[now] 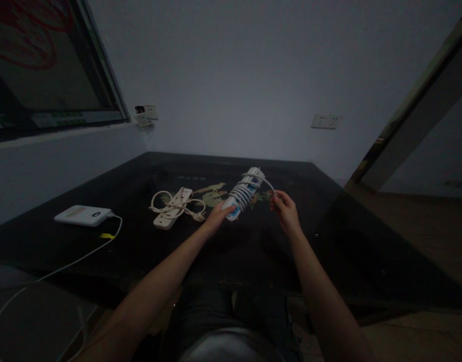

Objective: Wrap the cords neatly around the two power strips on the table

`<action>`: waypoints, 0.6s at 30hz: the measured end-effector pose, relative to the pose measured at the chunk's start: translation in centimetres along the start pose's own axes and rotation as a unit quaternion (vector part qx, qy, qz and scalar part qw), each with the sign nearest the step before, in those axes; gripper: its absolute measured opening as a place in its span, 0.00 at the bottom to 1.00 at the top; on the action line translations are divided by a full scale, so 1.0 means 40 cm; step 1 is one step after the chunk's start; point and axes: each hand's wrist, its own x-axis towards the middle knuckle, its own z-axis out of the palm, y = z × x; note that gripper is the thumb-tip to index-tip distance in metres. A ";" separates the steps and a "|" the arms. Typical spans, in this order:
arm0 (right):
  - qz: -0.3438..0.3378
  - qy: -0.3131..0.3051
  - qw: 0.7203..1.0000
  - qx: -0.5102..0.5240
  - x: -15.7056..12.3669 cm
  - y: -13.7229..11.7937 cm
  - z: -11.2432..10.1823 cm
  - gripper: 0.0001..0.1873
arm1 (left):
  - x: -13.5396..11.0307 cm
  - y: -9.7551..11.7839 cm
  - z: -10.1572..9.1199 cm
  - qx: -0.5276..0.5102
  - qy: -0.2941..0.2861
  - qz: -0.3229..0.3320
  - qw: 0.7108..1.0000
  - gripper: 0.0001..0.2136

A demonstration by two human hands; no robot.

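My left hand (216, 216) is closed around the near end of a white power strip (234, 212) with blue patches on its face. The strip is tilted, its far end pointing away and to the right. Several turns of its white cord (241, 195) are wound round the middle. From the far end the cord runs in an arc to my right hand (286, 211), whose fingers pinch it. To the left, a second power strip (165, 221) lies on the dark table with its own cord looped loosely over it and the plug at its right side.
A white power bank (83, 215) sits on the table (231, 261) at the left, a white cable (76, 261) running from it over the front edge. Wall sockets (326, 121) are at the back right, others (146, 115) in the left corner. A window (57, 75) is at the left.
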 end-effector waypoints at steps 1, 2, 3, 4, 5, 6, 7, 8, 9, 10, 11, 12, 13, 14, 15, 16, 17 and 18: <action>-0.011 0.029 1.000 -0.003 0.005 -0.002 -0.011 0.19 | -0.001 -0.002 0.001 0.010 -0.012 -0.009 1.000 0.17; -0.022 0.059 0.998 -0.009 0.011 -0.003 -0.024 0.19 | -0.002 -0.003 0.001 0.019 -0.026 -0.017 0.999 0.17; -0.032 0.090 0.995 -0.016 0.016 -0.003 -0.038 0.19 | -0.005 -0.003 0.001 0.025 -0.042 -0.027 0.998 0.17; -0.040 0.120 0.992 -0.026 0.022 -0.002 -0.053 0.19 | -0.008 0.000 0.000 0.030 -0.059 -0.036 0.997 0.17; -0.046 0.147 0.987 -0.036 0.027 -0.001 -0.068 0.20 | -0.012 0.003 -0.001 0.032 -0.076 -0.044 0.996 0.17; -0.048 0.170 0.983 -0.046 0.032 0.001 -0.082 0.20 | -0.016 0.007 -0.003 0.032 -0.092 -0.052 0.994 0.17; -0.046 0.184 0.980 -0.056 0.036 0.004 -0.095 0.21 | -0.020 0.012 -0.005 0.029 -0.105 -0.059 0.992 0.17; -0.040 0.189 0.979 -0.066 0.040 0.007 -0.105 0.22 | -0.023 0.017 -0.007 0.023 -0.115 -0.064 0.991 0.17; -0.030 0.186 0.979 -0.077 0.041 0.012 -0.112 0.23 | -0.025 0.021 -0.008 0.014 -0.120 -0.066 0.990 0.18; -0.018 0.174 0.981 -0.089 0.042 0.016 -0.116 0.23 | -0.026 0.024 -0.009 0.002 -0.121 -0.066 0.990 0.18; -0.004 0.156 0.982 -0.104 0.042 0.021 -0.117 0.23 | -0.026 0.027 -0.010 -0.010 -0.118 -0.063 0.991 0.18; 0.009 0.133 0.984 -0.120 0.042 0.026 -0.114 0.23 | -0.025 0.028 -0.011 -0.023 -0.110 -0.060 0.992 0.19; 0.021 0.107 0.984 -0.138 0.041 0.031 -0.110 0.22 | -0.023 0.029 -0.012 -0.035 -0.099 -0.056 0.993 0.19; 0.032 0.078 0.984 -0.157 0.040 0.036 -0.105 0.21 | -0.021 0.028 -0.013 -0.046 -0.086 -0.051 0.994 0.19; 0.041 0.048 0.982 -0.176 0.038 0.040 -0.099 0.20 | -0.018 0.027 -0.014 -0.055 -0.071 -0.047 0.995 0.18; 0.051 0.019 0.980 -0.193 0.037 0.044 -0.093 0.19 | -0.015 0.026 -0.015 -0.063 -0.055 -0.043 0.996 0.18; 0.059 -0.009 0.976 -0.208 0.036 0.046 -0.089 0.17 | -0.011 0.024 -0.016 -0.069 -0.038 -0.040 0.996 0.17; 0.068 -0.035 0.972 -0.220 0.035 0.048 -0.085 0.16 | -0.008 0.023 -0.017 -0.074 -0.022 -0.037 0.996 0.17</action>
